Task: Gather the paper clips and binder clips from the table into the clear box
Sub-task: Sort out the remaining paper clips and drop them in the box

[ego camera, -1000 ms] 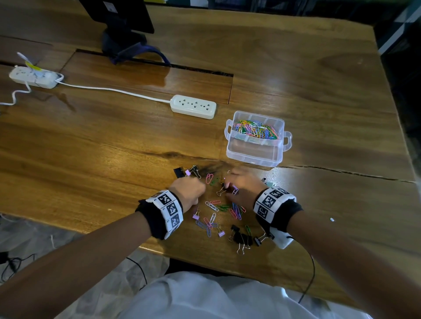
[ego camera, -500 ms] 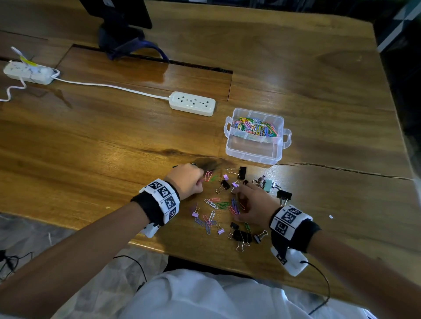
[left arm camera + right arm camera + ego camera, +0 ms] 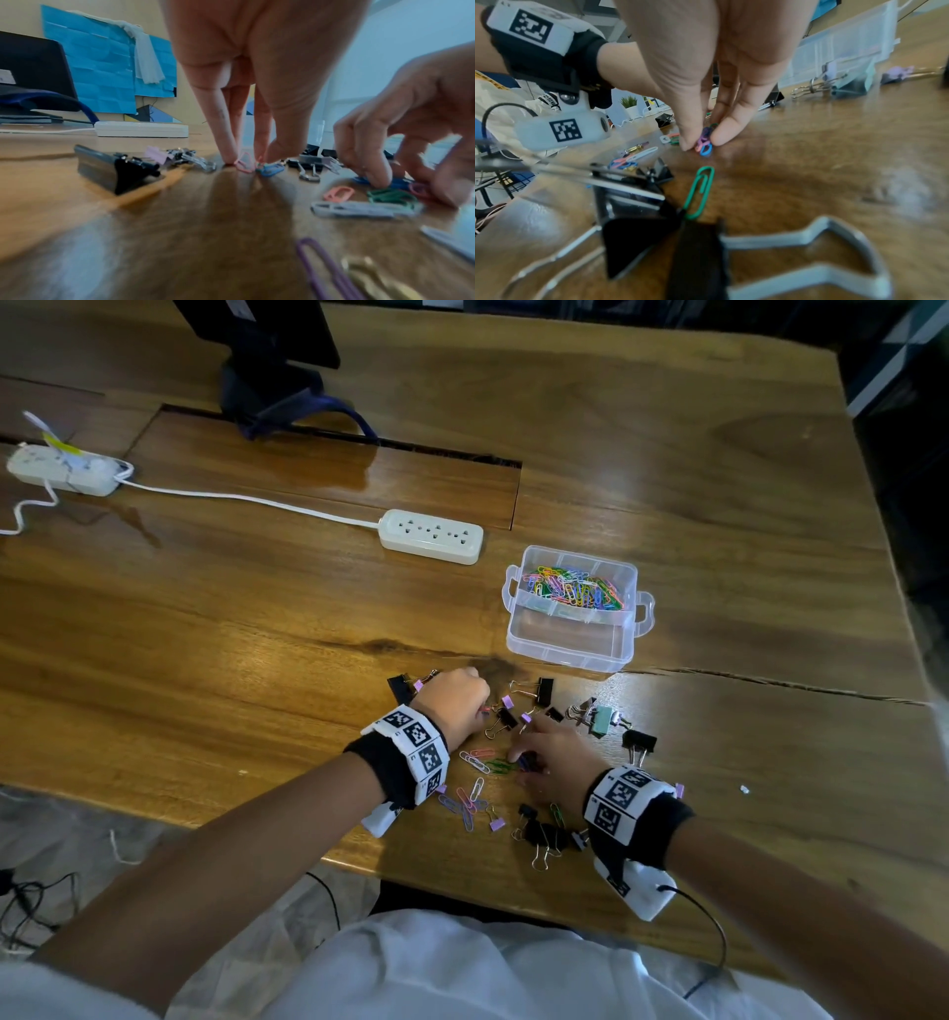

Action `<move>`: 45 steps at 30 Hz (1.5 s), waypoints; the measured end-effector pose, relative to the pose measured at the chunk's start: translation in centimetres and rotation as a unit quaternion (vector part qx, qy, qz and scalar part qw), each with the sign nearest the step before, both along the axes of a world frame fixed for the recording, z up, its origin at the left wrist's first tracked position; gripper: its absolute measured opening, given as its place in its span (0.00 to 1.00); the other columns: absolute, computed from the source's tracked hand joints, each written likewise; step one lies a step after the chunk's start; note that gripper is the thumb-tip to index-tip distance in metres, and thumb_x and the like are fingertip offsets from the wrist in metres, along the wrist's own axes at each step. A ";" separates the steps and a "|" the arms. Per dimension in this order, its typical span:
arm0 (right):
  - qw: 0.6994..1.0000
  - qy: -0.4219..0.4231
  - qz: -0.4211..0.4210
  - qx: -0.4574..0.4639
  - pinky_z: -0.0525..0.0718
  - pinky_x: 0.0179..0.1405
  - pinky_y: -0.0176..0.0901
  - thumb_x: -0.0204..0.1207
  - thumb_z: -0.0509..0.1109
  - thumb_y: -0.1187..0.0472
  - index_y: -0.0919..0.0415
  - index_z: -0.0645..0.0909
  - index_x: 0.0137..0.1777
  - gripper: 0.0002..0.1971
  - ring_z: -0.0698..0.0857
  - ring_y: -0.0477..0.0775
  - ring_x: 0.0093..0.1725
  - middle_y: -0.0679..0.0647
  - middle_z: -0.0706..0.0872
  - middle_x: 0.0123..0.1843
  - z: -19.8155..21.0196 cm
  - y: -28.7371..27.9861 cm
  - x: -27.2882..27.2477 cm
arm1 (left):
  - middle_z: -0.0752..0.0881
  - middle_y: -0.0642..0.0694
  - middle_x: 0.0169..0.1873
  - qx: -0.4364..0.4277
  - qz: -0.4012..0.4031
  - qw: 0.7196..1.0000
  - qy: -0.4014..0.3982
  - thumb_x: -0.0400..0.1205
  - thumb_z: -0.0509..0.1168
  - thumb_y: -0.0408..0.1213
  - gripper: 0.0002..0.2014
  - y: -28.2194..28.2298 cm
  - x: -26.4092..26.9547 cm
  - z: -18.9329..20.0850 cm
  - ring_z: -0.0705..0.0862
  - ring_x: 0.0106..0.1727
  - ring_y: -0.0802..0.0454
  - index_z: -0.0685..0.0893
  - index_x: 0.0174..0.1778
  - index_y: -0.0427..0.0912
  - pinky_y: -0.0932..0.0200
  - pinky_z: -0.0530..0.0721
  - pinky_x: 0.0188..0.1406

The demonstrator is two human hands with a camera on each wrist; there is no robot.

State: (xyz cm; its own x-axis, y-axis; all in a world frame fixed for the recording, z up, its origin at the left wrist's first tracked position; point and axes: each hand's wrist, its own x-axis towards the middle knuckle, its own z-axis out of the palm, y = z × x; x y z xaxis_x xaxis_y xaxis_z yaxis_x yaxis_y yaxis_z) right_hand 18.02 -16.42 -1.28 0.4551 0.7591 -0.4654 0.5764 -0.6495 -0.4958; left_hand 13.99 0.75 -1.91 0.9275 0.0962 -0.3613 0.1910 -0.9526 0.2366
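Note:
Coloured paper clips [image 3: 475, 761] and black, lilac and teal binder clips [image 3: 545, 834] lie scattered near the table's front edge. Behind them stands the clear box [image 3: 565, 654], its upper tray full of paper clips [image 3: 575, 591]. My left hand [image 3: 482, 708] is at the pile's left side; in the left wrist view its fingertips [image 3: 231, 158] pinch a pink paper clip [image 3: 243, 163] against the wood beside a blue one [image 3: 271, 168]. My right hand [image 3: 518, 760] is at the pile's middle, where thumb and fingers pinch a small bunch of paper clips [image 3: 704, 143].
A white power strip [image 3: 431, 536] with its cord lies left of the box, and a second strip [image 3: 61, 469] sits at the far left. A dark monitor stand [image 3: 272, 387] is at the back. A crack [image 3: 770, 683] runs across the wooden table [image 3: 257, 634].
My right hand drew back from the far side of the pile to its middle, uncovering several binder clips. My left hand shifted slightly forward and right.

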 end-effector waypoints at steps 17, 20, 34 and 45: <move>0.998 -0.007 0.006 -0.069 0.79 0.53 0.39 0.67 0.73 0.65 0.54 0.83 0.51 0.12 0.81 0.51 0.56 0.50 0.84 0.55 0.9 0.8 0.5 | 0.81 0.39 0.49 -0.046 0.007 0.999 0.009 0.76 0.64 0.29 0.03 -0.6 0.7 0.4 0.80 0.51 0.40 0.76 0.39 0.40 0.55 0.72 0.43; 0.997 -0.015 0.018 -0.078 0.80 0.57 0.41 0.68 0.73 0.64 0.54 0.85 0.46 0.08 0.80 0.51 0.56 0.50 0.84 0.54 0.9 0.7 0.7 | 0.78 0.43 0.43 -0.053 0.020 0.998 0.015 0.75 0.68 0.30 0.13 -0.7 1.1 0.7 0.81 0.49 0.41 0.70 0.31 0.44 0.56 0.73 0.41; 0.994 -0.015 0.005 -0.108 0.83 0.54 0.42 0.65 0.76 0.61 0.55 0.87 0.42 0.06 0.84 0.50 0.50 0.50 0.89 0.47 0.9 -0.5 2.7 | 0.82 0.50 0.35 -0.103 0.079 0.991 0.027 0.70 0.75 0.32 0.13 0.3 2.3 1.7 0.80 0.39 0.52 0.76 0.27 0.46 0.62 0.78 0.35; 0.995 -0.023 -0.018 -0.095 0.83 0.56 0.46 0.64 0.73 0.64 0.55 0.84 0.38 0.05 0.83 0.51 0.51 0.50 0.86 0.47 1.0 -1.4 3.7 | 0.84 0.50 0.33 -0.189 0.108 0.966 -0.142 0.70 0.75 0.30 0.05 0.8 11.2 7.1 0.85 0.39 0.52 0.85 0.35 0.36 0.61 0.86 0.42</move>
